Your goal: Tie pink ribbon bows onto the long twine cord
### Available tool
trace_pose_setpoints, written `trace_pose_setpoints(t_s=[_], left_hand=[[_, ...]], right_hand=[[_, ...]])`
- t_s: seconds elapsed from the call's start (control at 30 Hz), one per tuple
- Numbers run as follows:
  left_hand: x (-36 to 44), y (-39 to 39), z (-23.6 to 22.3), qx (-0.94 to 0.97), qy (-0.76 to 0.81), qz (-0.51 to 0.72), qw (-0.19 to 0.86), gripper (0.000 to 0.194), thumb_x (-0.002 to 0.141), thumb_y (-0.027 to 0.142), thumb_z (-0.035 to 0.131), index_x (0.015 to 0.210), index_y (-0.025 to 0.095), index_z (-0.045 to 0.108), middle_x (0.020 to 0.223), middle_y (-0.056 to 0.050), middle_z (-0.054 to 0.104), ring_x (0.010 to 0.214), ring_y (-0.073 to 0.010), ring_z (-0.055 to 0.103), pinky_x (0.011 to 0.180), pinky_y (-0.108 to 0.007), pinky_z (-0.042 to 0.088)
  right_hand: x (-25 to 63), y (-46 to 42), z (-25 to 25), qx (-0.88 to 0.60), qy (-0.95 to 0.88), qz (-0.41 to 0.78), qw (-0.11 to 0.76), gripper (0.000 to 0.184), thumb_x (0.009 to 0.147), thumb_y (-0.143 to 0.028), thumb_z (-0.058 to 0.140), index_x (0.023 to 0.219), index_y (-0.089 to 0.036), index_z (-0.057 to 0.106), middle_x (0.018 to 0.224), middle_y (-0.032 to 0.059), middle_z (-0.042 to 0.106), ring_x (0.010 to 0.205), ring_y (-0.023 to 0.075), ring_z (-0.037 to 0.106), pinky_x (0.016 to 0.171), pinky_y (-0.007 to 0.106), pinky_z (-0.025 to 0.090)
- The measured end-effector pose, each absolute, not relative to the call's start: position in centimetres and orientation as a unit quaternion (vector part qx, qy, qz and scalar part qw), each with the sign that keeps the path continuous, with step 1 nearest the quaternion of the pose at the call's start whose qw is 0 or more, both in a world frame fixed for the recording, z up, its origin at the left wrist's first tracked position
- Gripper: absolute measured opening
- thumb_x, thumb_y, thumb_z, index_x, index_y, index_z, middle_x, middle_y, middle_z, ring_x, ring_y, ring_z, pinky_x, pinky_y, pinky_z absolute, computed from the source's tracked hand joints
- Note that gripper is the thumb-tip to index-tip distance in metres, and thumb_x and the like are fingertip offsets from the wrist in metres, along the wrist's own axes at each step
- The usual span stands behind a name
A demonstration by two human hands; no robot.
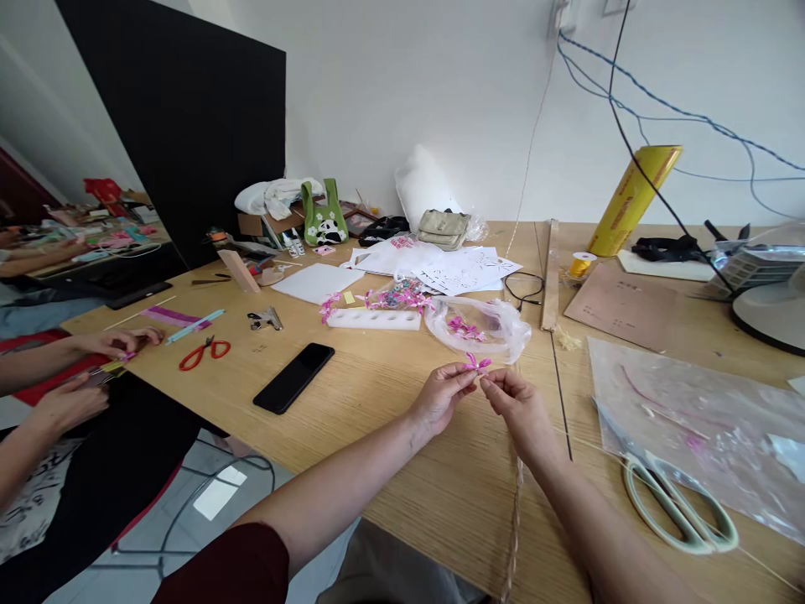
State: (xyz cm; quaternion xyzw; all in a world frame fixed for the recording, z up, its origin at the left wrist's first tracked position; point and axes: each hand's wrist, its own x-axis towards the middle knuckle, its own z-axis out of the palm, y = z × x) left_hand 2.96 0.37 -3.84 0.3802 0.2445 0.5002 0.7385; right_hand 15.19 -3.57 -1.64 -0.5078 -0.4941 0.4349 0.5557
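Observation:
A small pink flower [478,364] with narrow petals is pinched at its base by my left hand [448,393]. Close beside it, my right hand [516,403] has thumb and forefinger pressed together just under the petals; what lies between those fingertips is too small to make out. A thin pale thread [591,439] runs over the table from behind my right wrist. Just beyond my hands lies a clear plastic bag [512,331] with more pink flowers [465,328] in it. A white foam block [376,320] with round hollows stands to its left, pink flowers behind it.
Large scissors [676,503] and a plastic sheet [679,419] lie right. A black phone [294,377] and red-handled scissors [205,353] lie left. A co-worker's hands [75,398] work at the left edge. A wooden strip [549,277], papers [465,268] and a yellow roll [635,201] are farther back.

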Motion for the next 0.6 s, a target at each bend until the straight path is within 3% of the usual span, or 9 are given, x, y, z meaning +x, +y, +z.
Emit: trace_pose_setpoints(t_s=[0.13,0.3,0.43,0.6], left_hand=[[3.4,0.1,-3.7,0.358,0.23,0.493,0.758,0.013,0.064,0.022,0.072,0.074,0.014,0.068,0.077,-0.002,0.066,0.076,-0.0101,0.056,0.079,-0.026,0.039],[4.1,0.2,-3.2,0.317,0.207,0.47,0.798,0.011,0.066,0.021,0.07,0.074,0.015,0.065,0.073,0.0,0.061,0.071,-0.0076,0.055,0.073,-0.022,0.039],[4.7,-0.1,-3.0,0.281,0.201,0.465,0.815,0.013,0.068,0.021,0.068,0.079,0.016,0.064,0.079,0.0,0.061,0.075,-0.0089,0.055,0.075,-0.024,0.04],[5.4,-0.8,-2.7,0.277,0.199,0.483,0.806,0.012,0.069,0.022,0.068,0.078,0.017,0.062,0.081,0.0,0.06,0.075,-0.0087,0.054,0.072,-0.024,0.039]], right_hand=[[15.6,-3.4,-1.7,-0.477,-0.508,0.453,0.556,0.018,0.066,-0.036,0.066,0.067,-0.018,0.064,0.062,-0.0002,0.06,0.058,0.0111,0.05,0.052,0.024,0.036],[16.1,-3.4,-1.5,-0.482,-0.427,0.508,0.572,0.022,0.064,-0.039,0.067,0.065,-0.018,0.059,0.044,-0.0052,0.047,0.041,0.0071,0.037,0.04,0.021,0.022],[16.4,-3.5,-1.2,-0.442,-0.378,0.533,0.614,0.021,0.06,-0.032,0.071,0.066,-0.017,0.059,0.053,-0.0048,0.05,0.046,0.0051,0.038,0.044,0.02,0.026],[16.2,-3.6,-1.1,-0.401,-0.362,0.598,0.592,0.025,0.056,-0.03,0.075,0.074,-0.015,0.066,0.064,-0.0024,0.054,0.048,0.0032,0.034,0.045,0.02,0.023]])
